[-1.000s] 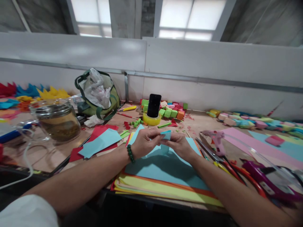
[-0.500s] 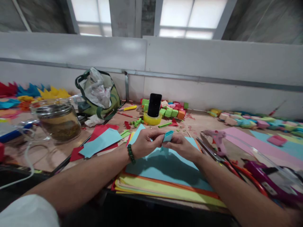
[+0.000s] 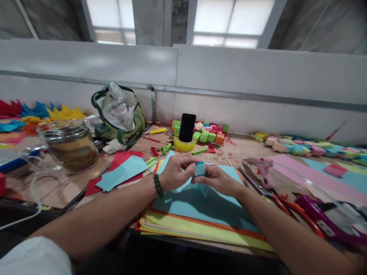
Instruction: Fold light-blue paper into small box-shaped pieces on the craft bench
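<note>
A folded strip of light blue paper [image 3: 200,169] is pinched between both my hands, above a stack of coloured sheets. My left hand [image 3: 175,173], with a green bead bracelet [image 3: 158,186] at the wrist, grips the strip's left side. On its right side, the fingers and thumb of my right hand [image 3: 219,178] close on it. The strip's upper part forms a small flattened loop; fingers hide some of it. Below lies a light blue sheet [image 3: 200,210] on top of yellow and orange sheets [image 3: 172,225].
Scissors [image 3: 258,187], a pink glue gun [image 3: 265,172] and a purple device [image 3: 327,217] lie at right. A phone [image 3: 187,128] leans in a tape roll [image 3: 184,145] before paper cubes [image 3: 205,136]. At left are a glass jar [image 3: 71,149], a bag [image 3: 139,118] and cut paper [image 3: 123,173].
The blue paper strip has turned between my fingers, so its loop now stands broader and more upright. Both hands have shifted only slightly; the things on the table have stayed put.
</note>
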`<state>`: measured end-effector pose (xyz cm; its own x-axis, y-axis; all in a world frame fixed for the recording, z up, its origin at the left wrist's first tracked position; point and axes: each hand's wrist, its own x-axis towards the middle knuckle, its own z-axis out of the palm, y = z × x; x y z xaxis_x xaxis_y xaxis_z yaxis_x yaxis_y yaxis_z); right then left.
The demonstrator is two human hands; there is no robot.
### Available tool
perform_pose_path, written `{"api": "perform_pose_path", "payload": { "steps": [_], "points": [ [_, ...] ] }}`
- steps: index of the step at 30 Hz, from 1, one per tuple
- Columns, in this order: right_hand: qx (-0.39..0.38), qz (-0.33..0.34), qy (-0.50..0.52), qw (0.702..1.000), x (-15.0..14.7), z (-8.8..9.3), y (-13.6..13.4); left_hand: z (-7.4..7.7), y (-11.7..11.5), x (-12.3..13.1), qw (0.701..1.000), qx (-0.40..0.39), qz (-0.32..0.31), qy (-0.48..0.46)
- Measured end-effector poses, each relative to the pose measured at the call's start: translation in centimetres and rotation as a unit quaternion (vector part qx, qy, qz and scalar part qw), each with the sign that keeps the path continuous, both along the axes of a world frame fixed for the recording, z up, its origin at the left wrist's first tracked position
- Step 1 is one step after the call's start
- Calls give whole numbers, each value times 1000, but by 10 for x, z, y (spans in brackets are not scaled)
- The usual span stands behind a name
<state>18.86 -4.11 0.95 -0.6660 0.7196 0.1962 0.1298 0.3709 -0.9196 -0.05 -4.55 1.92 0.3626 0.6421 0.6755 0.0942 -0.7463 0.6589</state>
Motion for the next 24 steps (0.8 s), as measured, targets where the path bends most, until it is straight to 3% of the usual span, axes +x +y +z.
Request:
{"api": "perform_pose_path", "payload": {
  "steps": [7, 12, 18, 24],
  "points": [
    [13, 0, -37, 999, 2, 1, 0, 1, 3, 0, 1000, -23, 2, 7],
    [21, 17, -55, 998, 3, 4, -1, 0, 10, -2, 992, -116, -58, -12],
    [15, 14, -84, 996, 6, 5, 1, 0, 18, -5, 957, -260, -123, -31],
    [-13, 32, -84, 996, 5, 9, -2, 2, 21, -6, 952, -281, -118, -28]
  ]
}}
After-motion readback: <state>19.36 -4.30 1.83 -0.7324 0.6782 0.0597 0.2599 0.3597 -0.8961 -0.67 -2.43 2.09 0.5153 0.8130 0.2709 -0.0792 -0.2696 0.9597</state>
